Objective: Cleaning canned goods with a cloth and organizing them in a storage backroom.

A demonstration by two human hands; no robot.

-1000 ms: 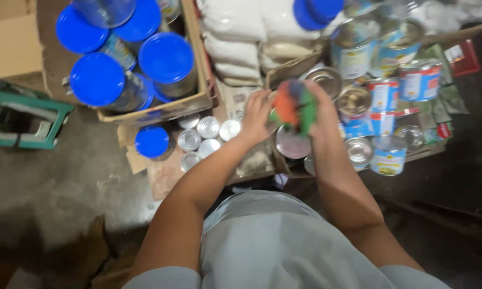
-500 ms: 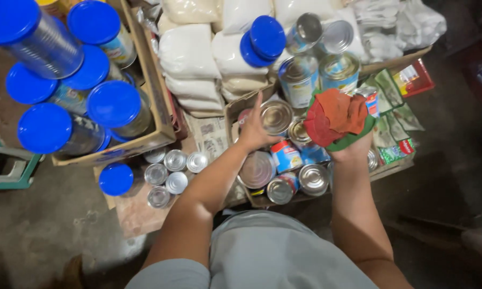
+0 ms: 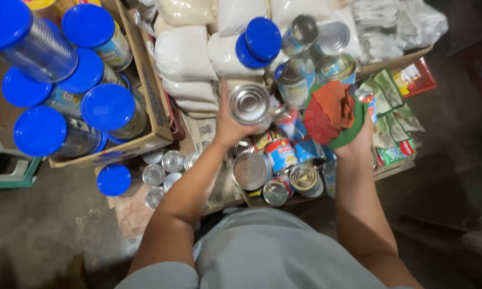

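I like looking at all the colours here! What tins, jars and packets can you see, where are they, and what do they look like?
Silver tin: round, held up in the left hand.
Red and green cloth: bunched in the right hand.
Blue-lidded jars: clear, in a cardboard box, far left.
White sacks: plump, top middle.
Labelled tins: red and blue, below the hands.
Green sachets: flat, right side.

Left hand [image 3: 227,126] grips a tin [image 3: 249,104] of bright, smooth metal with a ringed, glossy end. Right hand [image 3: 358,140] holds a rag [image 3: 329,109], soft matt cloth in red and orange over green. Below the hands, more cans [image 3: 251,171] show shiny metal and glossy paper labels. Left of the left hand, jars [image 3: 110,109] with smooth plastic blue lids sit in a matt cardboard box [image 3: 152,99]. Above, white sacks [image 3: 185,53] look dull.
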